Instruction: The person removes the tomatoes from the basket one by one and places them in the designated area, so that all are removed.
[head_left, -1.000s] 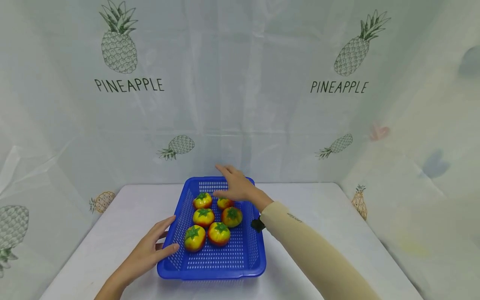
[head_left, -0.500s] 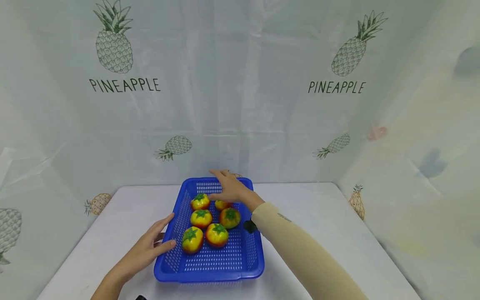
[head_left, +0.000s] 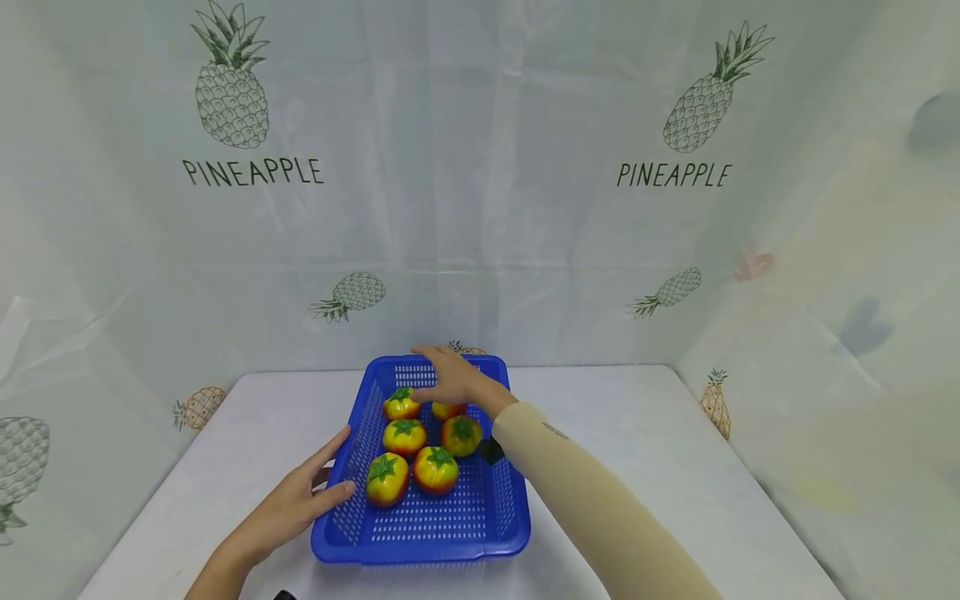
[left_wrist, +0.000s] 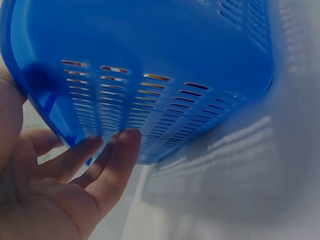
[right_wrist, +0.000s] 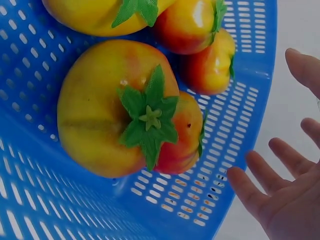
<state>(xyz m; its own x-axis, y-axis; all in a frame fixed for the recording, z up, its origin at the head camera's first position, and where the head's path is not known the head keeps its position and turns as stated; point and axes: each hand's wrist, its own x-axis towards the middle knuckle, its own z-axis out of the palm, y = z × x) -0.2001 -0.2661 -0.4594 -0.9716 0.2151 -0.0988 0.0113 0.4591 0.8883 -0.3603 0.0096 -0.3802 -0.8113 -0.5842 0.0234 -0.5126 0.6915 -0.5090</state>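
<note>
A blue perforated plastic basket [head_left: 420, 552] stands on the white table, holding several yellow-and-red artificial fruits [head_left: 436, 471] with green star-shaped leaf tops. My left hand [head_left: 288, 508] holds the basket's left side, its thumb over the rim and its fingers against the outer wall, as the left wrist view shows. Over the far end of the basket hovers my right hand [head_left: 447, 377], palm down with fingers spread and nothing held. It partly covers the farthest fruits. In the right wrist view, its fingers [right_wrist: 260, 172] are apart from the fruits, beyond the basket's edge.
White table [head_left: 600, 467] surface extends on both sides of the basket. Behind it hangs a pale curtain [head_left: 480, 208] printed with pineapples. A small black object [head_left: 491, 451] sits under my right wrist, and a dark one [head_left: 285, 595] shows at the bottom edge.
My right hand has shifted slightly left and lower over the basket's far end. The left hand keeps its place at the left rim. The fruits stay put in the basket.
</note>
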